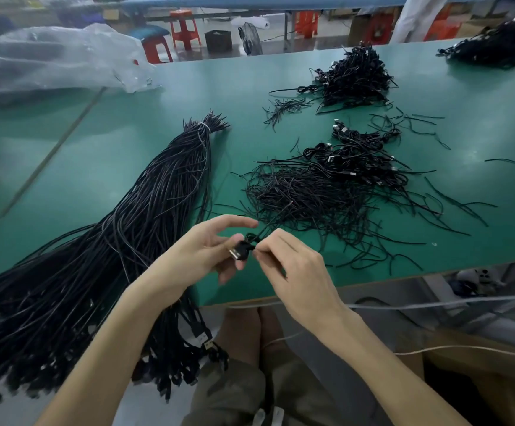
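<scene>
Left on the desk (96, 142) — cable bundle (164, 192), overhanging the near edge; right of it, tie pile (305, 198), coiled cables (357, 155) just behind, cable heap (354, 75) farther back; plastic bag (53, 56) far left.

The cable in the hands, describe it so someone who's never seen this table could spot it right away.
Start at the green table and go to its near edge, between the tied bundle on the left and the loose pile on the right. There the left hand and right hand pinch one black cable with a silver USB plug, the only one lifted off the table.
</scene>
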Tool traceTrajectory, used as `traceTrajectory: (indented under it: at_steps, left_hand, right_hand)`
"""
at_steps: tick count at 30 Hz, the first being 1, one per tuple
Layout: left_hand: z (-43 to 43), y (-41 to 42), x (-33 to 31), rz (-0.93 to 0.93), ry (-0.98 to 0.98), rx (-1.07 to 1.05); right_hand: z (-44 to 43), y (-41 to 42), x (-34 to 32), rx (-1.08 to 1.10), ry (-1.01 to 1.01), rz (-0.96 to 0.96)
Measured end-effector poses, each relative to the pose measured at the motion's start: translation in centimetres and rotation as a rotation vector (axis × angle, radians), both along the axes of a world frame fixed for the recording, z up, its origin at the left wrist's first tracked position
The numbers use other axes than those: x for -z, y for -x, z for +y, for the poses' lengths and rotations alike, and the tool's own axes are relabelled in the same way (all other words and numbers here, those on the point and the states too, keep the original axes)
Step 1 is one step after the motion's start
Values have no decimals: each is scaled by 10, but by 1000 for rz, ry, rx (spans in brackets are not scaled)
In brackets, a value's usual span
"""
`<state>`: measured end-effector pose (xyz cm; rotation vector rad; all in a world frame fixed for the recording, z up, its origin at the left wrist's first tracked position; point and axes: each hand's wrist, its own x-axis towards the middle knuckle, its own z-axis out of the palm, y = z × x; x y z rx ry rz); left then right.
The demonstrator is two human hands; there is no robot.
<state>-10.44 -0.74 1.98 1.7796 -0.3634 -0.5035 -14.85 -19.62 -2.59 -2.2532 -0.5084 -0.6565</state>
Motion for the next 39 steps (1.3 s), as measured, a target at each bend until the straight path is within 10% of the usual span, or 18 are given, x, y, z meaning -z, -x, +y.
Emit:
traceTrajectory:
  at_steps: [10,20,25,30,39]
  left_hand:
    - [-6,1,0,-219,-143,154]
    - [-19,-9,-3,-384,-554,-151]
    - [-13,-19,-1,-276,-432,-278]
    - [15,-30,22,-450,-1116,-519]
    - [36,-43,38,-651,-1204,-660]
  right_hand:
    - [-7,2,4,36,-50,28]
    - [-5,-4,-9,-26,200,-264]
    - [-17,-25,-19,53,-484,321]
    - [-59,-79,-67,238,-1142,464]
    - [-73,-88,-48,256,-831,584]
